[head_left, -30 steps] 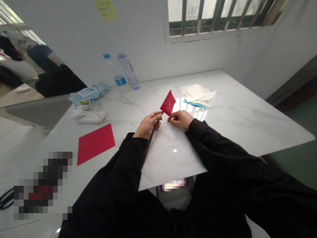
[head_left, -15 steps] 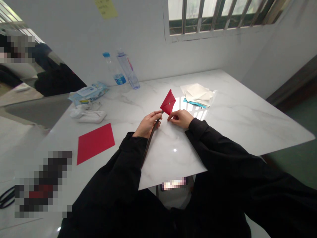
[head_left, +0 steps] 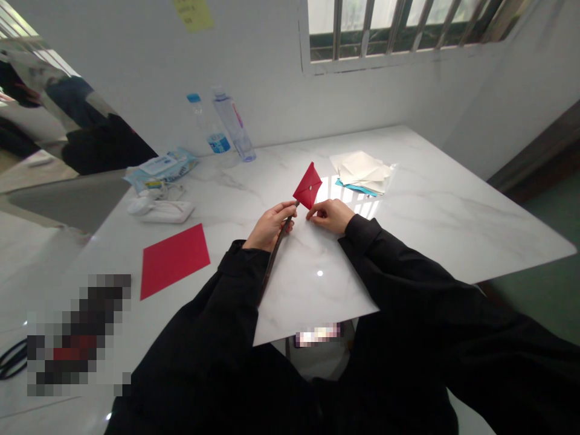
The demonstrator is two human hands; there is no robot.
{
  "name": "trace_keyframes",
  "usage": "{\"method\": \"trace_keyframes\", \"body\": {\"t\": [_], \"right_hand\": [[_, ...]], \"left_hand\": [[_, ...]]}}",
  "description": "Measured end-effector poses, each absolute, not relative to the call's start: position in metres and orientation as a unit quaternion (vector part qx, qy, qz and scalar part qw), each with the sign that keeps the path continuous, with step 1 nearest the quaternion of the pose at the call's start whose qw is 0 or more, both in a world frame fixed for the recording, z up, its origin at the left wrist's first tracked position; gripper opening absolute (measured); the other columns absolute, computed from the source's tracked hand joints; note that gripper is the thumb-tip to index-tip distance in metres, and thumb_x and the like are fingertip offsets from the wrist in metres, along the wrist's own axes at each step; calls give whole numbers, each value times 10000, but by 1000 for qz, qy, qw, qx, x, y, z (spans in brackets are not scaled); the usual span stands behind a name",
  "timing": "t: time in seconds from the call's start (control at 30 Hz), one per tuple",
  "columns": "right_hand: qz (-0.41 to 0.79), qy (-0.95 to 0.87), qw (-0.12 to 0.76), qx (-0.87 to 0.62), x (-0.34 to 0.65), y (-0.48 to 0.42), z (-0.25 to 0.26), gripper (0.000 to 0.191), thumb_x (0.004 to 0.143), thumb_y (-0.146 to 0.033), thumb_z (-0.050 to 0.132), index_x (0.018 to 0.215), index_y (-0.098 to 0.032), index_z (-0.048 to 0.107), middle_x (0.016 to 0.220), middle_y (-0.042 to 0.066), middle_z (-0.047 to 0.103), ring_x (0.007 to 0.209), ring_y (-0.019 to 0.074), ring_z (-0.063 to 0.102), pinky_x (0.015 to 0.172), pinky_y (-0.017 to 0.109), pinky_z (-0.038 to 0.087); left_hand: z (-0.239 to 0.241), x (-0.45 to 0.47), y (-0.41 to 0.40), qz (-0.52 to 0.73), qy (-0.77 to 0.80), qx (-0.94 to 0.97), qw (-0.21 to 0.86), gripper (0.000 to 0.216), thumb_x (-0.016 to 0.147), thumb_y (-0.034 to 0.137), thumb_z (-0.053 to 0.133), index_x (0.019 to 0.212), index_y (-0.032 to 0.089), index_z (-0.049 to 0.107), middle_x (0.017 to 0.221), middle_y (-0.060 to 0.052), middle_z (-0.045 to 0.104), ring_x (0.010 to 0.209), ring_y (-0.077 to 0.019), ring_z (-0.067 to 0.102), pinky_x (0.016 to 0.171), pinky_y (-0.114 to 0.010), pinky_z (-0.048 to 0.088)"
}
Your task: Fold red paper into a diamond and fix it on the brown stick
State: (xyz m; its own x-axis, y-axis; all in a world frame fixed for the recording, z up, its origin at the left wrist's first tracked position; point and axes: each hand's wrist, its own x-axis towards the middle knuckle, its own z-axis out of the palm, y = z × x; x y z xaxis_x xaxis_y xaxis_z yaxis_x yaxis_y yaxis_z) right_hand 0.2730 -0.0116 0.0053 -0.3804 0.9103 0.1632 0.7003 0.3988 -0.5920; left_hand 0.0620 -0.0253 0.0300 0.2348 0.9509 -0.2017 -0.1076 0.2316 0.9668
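My left hand (head_left: 270,225) is closed round a thin dark stick (head_left: 275,257), which slants up between thumb and fingers. At the stick's upper end sits a red folded-paper piece (head_left: 309,187), diamond-shaped with a small white dot in its middle, like a small pinwheel. Just below and right of the paper is my right hand (head_left: 333,215). Its fingers are curled, with thumb and fingertips close to the paper's lower corner. Whether they touch it or hold something small, I cannot make out. To the left, a flat red paper sheet (head_left: 176,261) lies on the white marbled table (head_left: 426,223).
Cream papers (head_left: 364,169) over blue ones (head_left: 357,187) lie at the back right. Two bottles (head_left: 235,125) stand by the wall. A wipes pack (head_left: 163,168) and white box (head_left: 165,211) lie at left. Scissors handles (head_left: 14,357) show lower left. Another person (head_left: 84,112) is at far left.
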Motion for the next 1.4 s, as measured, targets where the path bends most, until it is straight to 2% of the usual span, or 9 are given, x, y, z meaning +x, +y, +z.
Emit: {"method": "trace_keyframes", "body": {"t": [1.4], "right_hand": [[221,-802,239,-501,273,-10,3,228,872,-193,662,1014,-213,840,743,1,704,618,110,534,673,243,371]], "left_hand": [[32,64,-27,418,463,458,634,372,758,298,821,1084,154,715,847,-8,622,570,-71,517,503,-205,390]]}}
